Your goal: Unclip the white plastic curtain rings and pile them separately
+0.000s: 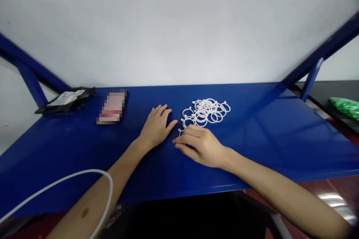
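A loose pile of several white plastic curtain rings (206, 111), each with a small eyelet tab, lies on the blue table (249, 134). My left hand (157, 125) rests open and palm down on the table, left of the pile, its fingers and thumb apart and holding nothing. At the pile's near edge is my right hand (198, 143), fingers bent and drawn together close to the thumb. One curtain ring (180, 132) shows partly behind those fingers, the rest of it covered. Whether the fingertips grip a ring is hidden.
A blurred-out phone-shaped item (112, 106) lies left of my left hand. Behind it is a black plastic packet (68, 99) with a white label. A white cable (84, 171) loops over my left forearm. Blue frame bars rise at both sides; green wrapping (346, 106) sits far right.
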Action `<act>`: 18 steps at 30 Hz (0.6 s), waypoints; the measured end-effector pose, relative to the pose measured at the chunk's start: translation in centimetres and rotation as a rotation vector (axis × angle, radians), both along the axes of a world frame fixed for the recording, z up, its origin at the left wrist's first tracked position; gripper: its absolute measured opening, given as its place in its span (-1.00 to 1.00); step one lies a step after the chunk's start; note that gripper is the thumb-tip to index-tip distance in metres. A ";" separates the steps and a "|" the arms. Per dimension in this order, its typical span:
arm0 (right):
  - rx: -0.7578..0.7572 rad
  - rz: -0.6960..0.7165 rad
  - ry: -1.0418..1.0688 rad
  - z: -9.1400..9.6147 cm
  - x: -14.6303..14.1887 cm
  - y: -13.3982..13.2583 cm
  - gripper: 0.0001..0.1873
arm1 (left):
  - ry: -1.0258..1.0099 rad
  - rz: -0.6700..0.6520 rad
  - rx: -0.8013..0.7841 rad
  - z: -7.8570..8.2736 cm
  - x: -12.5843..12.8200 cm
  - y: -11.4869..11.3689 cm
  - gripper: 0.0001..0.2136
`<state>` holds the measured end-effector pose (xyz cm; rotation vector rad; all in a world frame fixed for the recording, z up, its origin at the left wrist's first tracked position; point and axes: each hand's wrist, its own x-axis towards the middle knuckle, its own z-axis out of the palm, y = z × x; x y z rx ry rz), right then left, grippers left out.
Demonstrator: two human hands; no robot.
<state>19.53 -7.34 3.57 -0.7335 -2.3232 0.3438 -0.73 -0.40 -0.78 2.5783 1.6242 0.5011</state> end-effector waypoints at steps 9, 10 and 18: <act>-0.024 -0.088 0.010 0.1 1.0 0.7 -0.76 | 0.018 -0.009 0.010 0.1 0.0 -0.1 -0.55; -0.026 -0.089 0.008 0.1 1.0 0.8 -0.75 | 0.022 -0.008 0.008 0.1 0.0 -0.1 -0.55; -0.034 -0.064 -0.022 0.1 0.7 0.6 -0.75 | 0.009 -0.019 0.019 -0.1 -0.2 -0.1 -0.55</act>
